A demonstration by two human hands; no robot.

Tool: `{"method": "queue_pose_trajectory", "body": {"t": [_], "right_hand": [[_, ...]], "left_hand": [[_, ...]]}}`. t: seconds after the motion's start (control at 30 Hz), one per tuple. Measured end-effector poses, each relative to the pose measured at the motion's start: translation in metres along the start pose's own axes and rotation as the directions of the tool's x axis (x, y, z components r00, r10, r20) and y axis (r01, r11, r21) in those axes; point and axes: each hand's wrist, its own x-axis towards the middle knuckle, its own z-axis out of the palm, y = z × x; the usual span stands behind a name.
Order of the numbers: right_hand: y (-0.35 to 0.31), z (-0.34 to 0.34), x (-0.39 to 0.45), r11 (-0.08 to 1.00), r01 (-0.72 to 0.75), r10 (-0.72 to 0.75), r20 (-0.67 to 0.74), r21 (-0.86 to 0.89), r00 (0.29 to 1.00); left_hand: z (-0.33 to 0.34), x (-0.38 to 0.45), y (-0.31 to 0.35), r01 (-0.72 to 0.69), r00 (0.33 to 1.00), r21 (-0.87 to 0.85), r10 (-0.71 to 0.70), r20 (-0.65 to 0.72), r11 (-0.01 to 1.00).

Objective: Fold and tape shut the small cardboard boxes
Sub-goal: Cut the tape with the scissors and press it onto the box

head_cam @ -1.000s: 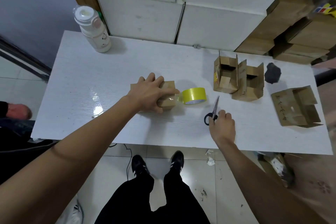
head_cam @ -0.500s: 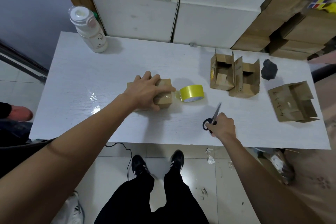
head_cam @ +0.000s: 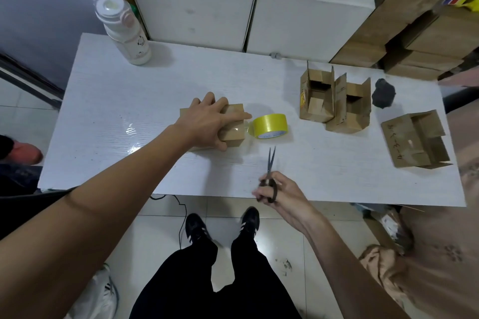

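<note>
My left hand (head_cam: 207, 122) grips a small closed cardboard box (head_cam: 233, 129) at the middle of the white table (head_cam: 116, 111). A strip of tape runs from the box to the yellow tape roll (head_cam: 269, 125) lying just right of it. My right hand (head_cam: 278, 193) holds black scissors (head_cam: 270, 173) by their handles above the table's front edge, blades pointing away from me toward the tape. Two open small boxes (head_cam: 317, 97) (head_cam: 350, 109) stand at the back right. A third open box (head_cam: 414, 138) lies on its side at the far right.
A white bottle (head_cam: 123, 30) stands at the table's back left corner. A dark crumpled object (head_cam: 383, 96) lies behind the open boxes. White crates and stacked cardboard cartons (head_cam: 427, 33) line the wall behind the table. My feet (head_cam: 223, 223) stand under the front edge.
My right hand picked the scissors up off the table and drew them back to the front edge. My left hand stayed on the box.
</note>
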Motion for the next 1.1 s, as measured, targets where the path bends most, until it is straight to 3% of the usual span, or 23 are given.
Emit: {"method": "queue_pose_trajectory", "body": {"t": [0.1, 0.23, 0.37, 0.47, 0.6, 0.8, 1.1], "right_hand": [[-0.016, 0.016, 0.017, 0.998, -0.041, 0.04, 0.032, 0.048, 0.999], [-0.036, 0.028, 0.038, 0.985, -0.06, 0.06, -0.006, -0.163, 0.998], [-0.052, 0.033, 0.051, 0.989, -0.046, 0.05, 0.024, -0.143, 0.998], [-0.06, 0.037, 0.056, 0.995, 0.003, 0.0, 0.035, -0.102, 0.999], [-0.058, 0.039, 0.062, 0.991, 0.104, -0.111, -0.083, -0.087, 0.99], [-0.049, 0.032, 0.061, 0.993, -0.085, 0.078, 0.089, 0.081, 0.993], [-0.031, 0.009, 0.043, 0.998, -0.042, 0.049, 0.151, -0.045, 0.987]], "left_hand": [[0.002, 0.001, 0.001, 0.006, 1.0, 0.008, -0.006, -0.013, 1.0], [0.004, 0.001, 0.002, 0.057, 0.998, -0.011, -0.057, -0.015, 0.998], [0.006, 0.001, 0.002, 0.058, 0.998, 0.003, -0.058, -0.025, 0.998], [0.006, 0.001, 0.003, 0.056, 0.998, 0.005, -0.056, -0.029, 0.998], [0.006, 0.001, 0.003, 0.06, 0.998, 0.005, -0.059, -0.029, 0.998], [0.002, 0.001, 0.004, 0.079, 0.997, 0.005, -0.079, -0.003, 0.997], [-0.01, -0.001, 0.008, 0.097, 0.994, -0.001, -0.096, 0.042, 0.995]]}}
